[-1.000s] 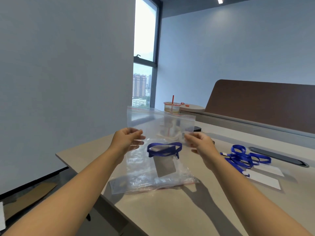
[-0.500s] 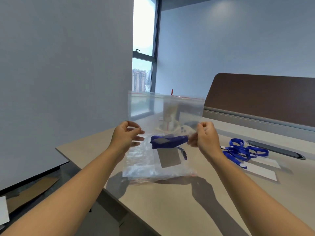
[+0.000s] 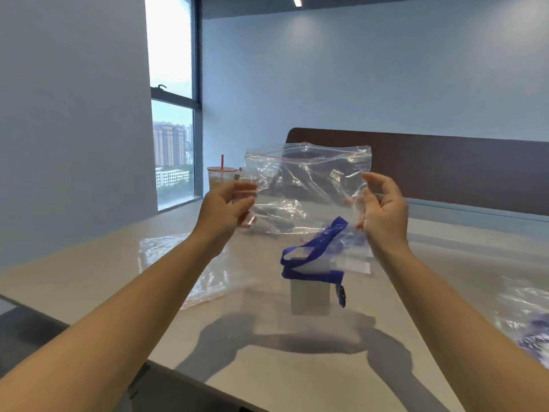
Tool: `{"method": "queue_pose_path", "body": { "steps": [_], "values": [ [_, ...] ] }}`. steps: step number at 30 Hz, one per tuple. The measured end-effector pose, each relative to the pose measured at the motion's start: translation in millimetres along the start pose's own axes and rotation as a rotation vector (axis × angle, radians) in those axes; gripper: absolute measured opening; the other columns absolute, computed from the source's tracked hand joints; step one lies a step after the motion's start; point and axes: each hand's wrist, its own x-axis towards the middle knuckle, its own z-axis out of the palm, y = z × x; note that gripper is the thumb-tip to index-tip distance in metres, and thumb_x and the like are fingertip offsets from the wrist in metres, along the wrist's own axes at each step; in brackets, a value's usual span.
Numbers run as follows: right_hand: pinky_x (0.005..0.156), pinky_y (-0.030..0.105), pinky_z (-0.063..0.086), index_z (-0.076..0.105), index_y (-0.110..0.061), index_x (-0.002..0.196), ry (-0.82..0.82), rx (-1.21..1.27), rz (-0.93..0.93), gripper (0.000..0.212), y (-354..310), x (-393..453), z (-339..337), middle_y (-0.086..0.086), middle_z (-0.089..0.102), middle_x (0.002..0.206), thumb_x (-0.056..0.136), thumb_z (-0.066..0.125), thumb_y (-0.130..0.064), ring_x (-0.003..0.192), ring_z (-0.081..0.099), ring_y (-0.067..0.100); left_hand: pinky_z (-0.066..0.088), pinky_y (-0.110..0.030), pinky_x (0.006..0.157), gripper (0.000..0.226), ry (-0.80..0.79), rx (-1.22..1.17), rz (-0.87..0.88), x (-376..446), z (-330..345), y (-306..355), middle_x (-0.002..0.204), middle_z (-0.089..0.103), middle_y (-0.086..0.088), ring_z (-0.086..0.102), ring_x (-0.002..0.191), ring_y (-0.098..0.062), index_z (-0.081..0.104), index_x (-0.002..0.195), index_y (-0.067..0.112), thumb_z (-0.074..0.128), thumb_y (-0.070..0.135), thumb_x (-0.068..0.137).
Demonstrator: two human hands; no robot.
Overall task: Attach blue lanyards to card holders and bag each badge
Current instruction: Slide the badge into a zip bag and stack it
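Both hands are raised above the table (image 3: 297,376), holding a clear zip bag (image 3: 306,188) up in the air between them. The left hand (image 3: 227,209) pinches the bag's left edge between thumb and curled fingers; the right hand (image 3: 383,209) grips the right edge, its upper fingers loosely spread. The bag's mouth, with a red seal line, is at the top and looks partly open and crumpled. Inside its lower part hangs a blue lanyard (image 3: 312,257), looped and folded, with a pale card holder (image 3: 310,295) below it and a small clip dangling at the right end of the strap; whether the bag's bottom edge reaches below the card holder cannot be made out. On the table near its left edge lies a flat pile of clear bags (image 3: 178,257). At the right edge more crinkled plastic (image 3: 525,316) shows, with something blue in it. Toward the far left corner stands a plastic cup (image 3: 221,178) with a red straw, beside the window (image 3: 172,99).
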Motion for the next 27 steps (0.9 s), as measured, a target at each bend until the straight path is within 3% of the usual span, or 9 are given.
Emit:
{"method": "queue_pose_path", "body": {
  "steps": [2,5,8,11,16,20,24,27],
  "values": [
    [0.039,0.006,0.041,0.055,-0.014,0.116,0.023,-0.034,-0.001,0.028,-0.2,-2.1,-23.3,-0.003,0.055,0.105,0.095,0.038,-0.009,0.052,0.054,-0.002,0.051,-0.019,0.061,0.025,-0.042,-0.016,-0.015,-5.4,20.6,4.1,0.119,0.058,-0.015,0.059,0.089,-0.037,0.059,0.112,0.01,0.049,0.004,0.09],
    [0.039,0.007,0.042,0.056,-0.014,0.114,0.047,-0.058,0.001,0.029,-2.1,-6.3,-57.1,-0.005,0.055,0.089,0.095,0.035,-0.006,0.038,0.048,-0.003,0.051,-0.018,0.056,0.031,-0.147,-0.023,0.0,-13.4,48.3,10.8,0.12,0.057,-0.006,0.056,0.073,-0.011,0.055,0.12,0.016,0.049,0.009,0.09],
    [0.041,0.007,0.043,0.058,-0.009,0.112,0.047,-0.101,0.017,0.029,-3.9,-12.6,-88.9,-0.003,0.058,0.086,0.095,0.036,-0.005,0.036,0.047,0.001,0.051,-0.021,0.062,0.046,-0.304,-0.067,-0.013,-20.0,71.8,12.7,0.133,0.047,-0.001,0.056,0.079,-0.01,0.046,0.13,0.021,0.053,0.003,0.087],
    [0.045,0.007,0.044,0.056,-0.008,0.116,-0.016,-0.174,0.067,0.026,-4.7,-20.9,-117.6,-0.001,0.057,0.1,0.091,0.046,-0.01,0.05,0.05,0.006,0.051,-0.013,0.055,0.063,-0.439,-0.085,-0.02,-26.3,93.0,12.7,0.141,0.041,-0.002,0.053,0.072,-0.01,0.037,0.137,0.023,0.055,-0.005,0.083],
    [0.048,0.007,0.046,0.043,-0.017,0.131,-0.077,-0.264,0.054,0.052,-14.9,-35.0,-163.5,-0.006,0.044,0.124,0.083,0.058,-0.003,0.065,0.054,0.012,0.05,-0.012,0.051,0.072,-0.573,-0.182,-0.051,-38.3,125.0,22.0,0.141,0.039,0.004,0.055,0.074,-0.009,0.032,0.14,0.023,0.054,-0.012,0.081],
    [0.048,0.009,0.049,0.041,-0.018,0.132,-0.017,-0.251,0.041,0.056,-35.4,-36.9,-202.5,-0.006,0.042,0.128,0.082,0.056,0.003,0.067,0.056,0.011,0.047,-0.011,0.047,0.068,-0.647,-0.37,-0.117,-48.2,152.2,38.7,0.125,0.046,0.012,0.055,0.077,-0.007,0.039,0.135,0.023,0.051,-0.015,0.08],
    [0.047,0.01,0.048,0.038,-0.017,0.135,0.058,-0.231,0.062,0.059,-49.6,-33.4,-249.1,-0.004,0.042,0.127,0.083,0.053,0.006,0.07,0.055,0.013,0.047,-0.012,0.046,0.067,-0.764,-0.434,-0.126,-50.7,195.0,54.7,0.141,0.04,0.005,0.053,0.095,-0.014,0.038,0.137,0.018,0.051,-0.015,0.08],
    [0.046,0.011,0.049,0.037,-0.015,0.136,0.141,-0.25,0.126,0.061,-46.6,-27.4,-288.7,-0.003,0.039,0.138,0.083,0.052,0.009,0.082,0.056,0.032,0.05,-0.013,0.049,0.067,-0.846,-0.414,-0.14,-55.0,238.3,59.1,0.146,0.034,0.003,0.053,0.096,-0.016,0.036,0.137,0.017,0.052,-0.014,0.081]
  ]
}}
